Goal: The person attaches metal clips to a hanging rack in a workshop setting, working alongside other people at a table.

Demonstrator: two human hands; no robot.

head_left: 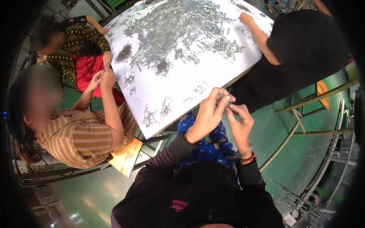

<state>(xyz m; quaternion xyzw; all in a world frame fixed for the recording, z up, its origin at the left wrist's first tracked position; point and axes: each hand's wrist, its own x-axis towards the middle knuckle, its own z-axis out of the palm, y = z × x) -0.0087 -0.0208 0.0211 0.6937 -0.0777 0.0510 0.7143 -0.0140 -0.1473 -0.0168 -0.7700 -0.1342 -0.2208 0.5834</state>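
Just off the table's near edge, my left hand [210, 112] and my right hand [242, 124] meet in front of me. Fingers of both are closed in a pinch on a small metal piece [229, 102] with a thin curved wire end poking up. Most of it is hidden by the fingertips, so its exact kind does not show. On the white tabletop [171, 81] closest to my hands lies a small loose group of thin bent wire hooks [199, 87]. A bracelet of red beads [248, 157] and a bangle circle my right wrist.
A large spread of flat metal clips [178, 30] covers the far table. Dark wire hook piles [150, 117] lie along the left side, and a small tub [139, 5] stands far back. A person in stripes [80, 138] sits left, one in black [304, 57] right.
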